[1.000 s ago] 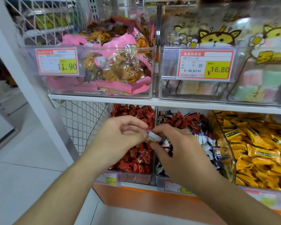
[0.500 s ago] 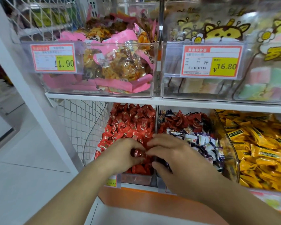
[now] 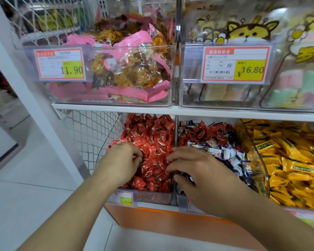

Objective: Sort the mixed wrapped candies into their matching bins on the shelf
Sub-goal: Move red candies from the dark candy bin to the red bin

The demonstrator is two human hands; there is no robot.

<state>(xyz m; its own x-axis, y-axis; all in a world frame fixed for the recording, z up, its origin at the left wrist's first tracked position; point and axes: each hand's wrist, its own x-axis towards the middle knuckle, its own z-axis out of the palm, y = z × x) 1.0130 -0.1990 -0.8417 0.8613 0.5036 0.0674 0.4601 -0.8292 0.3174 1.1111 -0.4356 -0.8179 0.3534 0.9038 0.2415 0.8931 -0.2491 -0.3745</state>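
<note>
Left hand (image 3: 123, 163): reaching in from lower left, palm down, over the near left part of the red bin (image 3: 152, 197). Fingers (image 3: 137, 153) curled inward, tips buried among the red candies (image 3: 150, 142); whether any single candy is pinched cannot be told.

Right hand (image 3: 199, 175): reaching in from lower right, palm down, spanning the divider between the red bin and the mixed bin (image 3: 181, 200). Fingers (image 3: 178, 156) loosely spread and bent, tips resting on red candies at the right edge of the red bin. Thumb (image 3: 184, 181) lying low over dark wrappers at the front of the mixed bin. No candy seen gripped.

Mixed bin: red candies heaped at the rear, blue-and-white candies (image 3: 230, 156) toward the front and right, just beside the right hand's knuckles.

Yellow candies (image 3: 288, 160) in the next bin to the right, well apart from both hands.

Upper shelf (image 3: 116, 108): pink-wrapped snacks (image 3: 134, 75) at left with tag 11.90 (image 3: 60, 64); pastel sweets behind tag 16.80 (image 3: 236, 65) at right.
</note>
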